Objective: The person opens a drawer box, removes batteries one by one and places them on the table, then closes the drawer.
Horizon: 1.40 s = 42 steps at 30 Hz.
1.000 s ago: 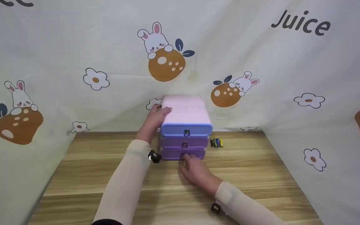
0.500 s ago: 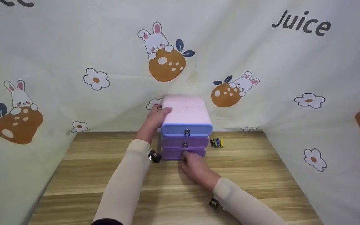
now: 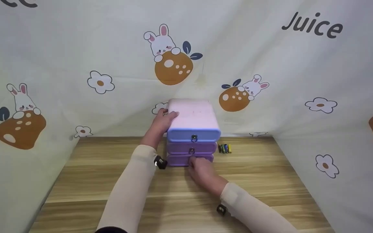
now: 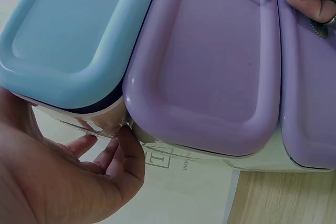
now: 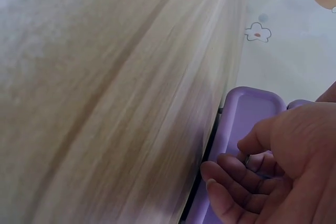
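A small three-tier drawer cabinet point(image 3: 194, 113) stands against the back wall, with a pink top, a blue top drawer point(image 3: 178, 135) and two purple drawers below. All three drawers look closed. At the cabinet's upper left edge my left hand point(image 3: 161, 124) holds on, thumb over the top; in the left wrist view its bent fingers touch the side. My right hand point(image 3: 204, 171) is at the front of the bottom drawer point(image 3: 176, 160), pinching its metal ring pull point(image 5: 247, 161) between thumb and finger. The hand mostly hides that pull in the head view.
Several small coloured cylinders, probably batteries point(image 3: 224, 149), lie just right of the cabinet. The wood-grain table point(image 3: 108, 181) is bounded by a printed cloth point(image 3: 118, 48) behind and at both sides. Above the right hand, the middle drawer's ring pull point(image 3: 191, 151) hangs free.
My right hand has shifted slightly and its fingers have closed in on the bottom drawer's ring pull. My left hand and the cabinet stay where they were.
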Available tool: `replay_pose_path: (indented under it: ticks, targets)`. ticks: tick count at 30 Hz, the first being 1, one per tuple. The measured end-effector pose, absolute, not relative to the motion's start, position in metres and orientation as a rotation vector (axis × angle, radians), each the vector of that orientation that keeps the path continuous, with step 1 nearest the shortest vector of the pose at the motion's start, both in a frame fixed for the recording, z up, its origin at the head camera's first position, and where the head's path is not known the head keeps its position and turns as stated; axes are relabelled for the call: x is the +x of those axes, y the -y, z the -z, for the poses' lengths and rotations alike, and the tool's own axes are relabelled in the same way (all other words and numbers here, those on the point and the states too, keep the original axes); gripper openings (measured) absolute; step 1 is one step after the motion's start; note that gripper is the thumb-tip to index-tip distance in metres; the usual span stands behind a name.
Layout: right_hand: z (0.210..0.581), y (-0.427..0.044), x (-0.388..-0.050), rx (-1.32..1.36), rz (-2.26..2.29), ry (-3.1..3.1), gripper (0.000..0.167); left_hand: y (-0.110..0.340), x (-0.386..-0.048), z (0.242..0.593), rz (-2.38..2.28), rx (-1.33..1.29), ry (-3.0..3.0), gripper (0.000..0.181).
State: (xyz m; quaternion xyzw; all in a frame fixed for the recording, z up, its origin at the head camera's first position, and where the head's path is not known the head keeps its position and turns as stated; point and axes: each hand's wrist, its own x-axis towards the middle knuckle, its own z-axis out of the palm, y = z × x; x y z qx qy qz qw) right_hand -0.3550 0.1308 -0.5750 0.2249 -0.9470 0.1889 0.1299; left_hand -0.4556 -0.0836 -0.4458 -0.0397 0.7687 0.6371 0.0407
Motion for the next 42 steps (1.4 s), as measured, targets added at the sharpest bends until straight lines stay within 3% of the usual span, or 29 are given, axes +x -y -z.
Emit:
replay_pose_path:
  ticks: [42]
  targets:
    - [0.564, -0.136, -0.329, 0.730, -0.504, 2.823, 0.037, 0.084, -0.453, 0.445, -1.974, -0.114, -2.325, 0.083]
